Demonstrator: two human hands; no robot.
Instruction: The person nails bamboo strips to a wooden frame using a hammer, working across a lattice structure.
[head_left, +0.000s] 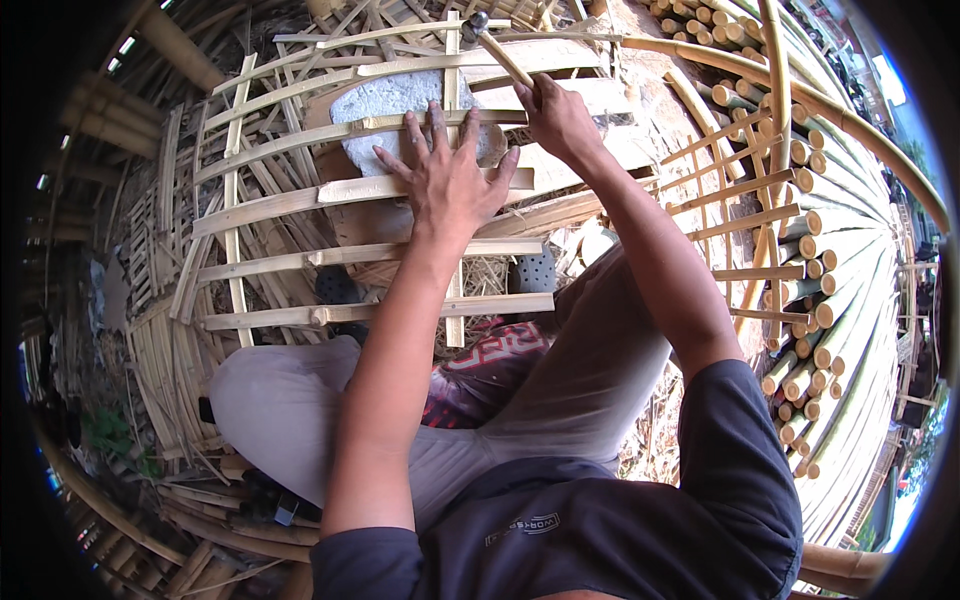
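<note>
My right hand (556,118) is closed round the wooden handle of a hammer (507,60), its dark metal head raised at the far end and apart from the slats. Across my lap and beyond it lies a lattice of split bamboo slats (270,208), several long strips crossed by upright ones. My left hand (446,185) lies spread on this lattice, fingertips on one strip and palm over the nearer one. Under the lattice sits a flat grey stone (380,98), partly hidden by the strips and my fingers.
Bamboo poles (825,300) are stacked at the right, beside a smaller slatted bamboo piece (735,210). Loose bamboo offcuts (165,350) cover the ground at the left. My bent legs (290,400) are under the lattice's near edge. A curved pole (870,125) arches at the upper right.
</note>
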